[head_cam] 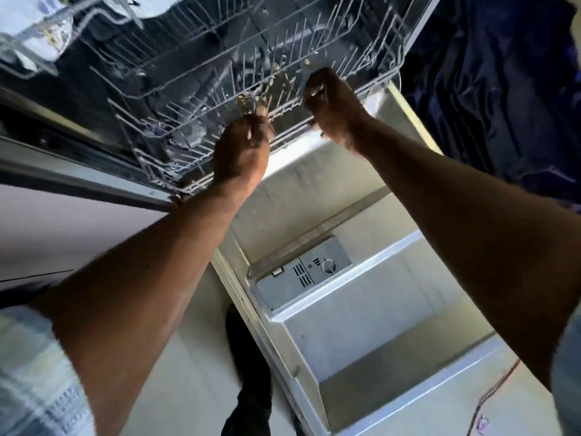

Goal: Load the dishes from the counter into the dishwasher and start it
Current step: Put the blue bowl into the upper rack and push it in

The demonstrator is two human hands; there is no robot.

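The dishwasher's lower wire rack [195, 73] is pulled out over the open door [361, 325]. My left hand [242, 149] grips the rack's front rail, fingers curled round the wire. My right hand [327, 99] grips the same front rail further right. White dishes [41, 36] sit at the far left of the rack, blurred. Small rusty spots show on the tines between my hands.
The detergent dispenser [305, 272] with a round knob sits in the door's inner panel. My dark shoe [248, 366] stands on the pale floor left of the door. A dark blue cloth [503, 89] hangs at the right. A white cabinet front [63, 231] is at the left.
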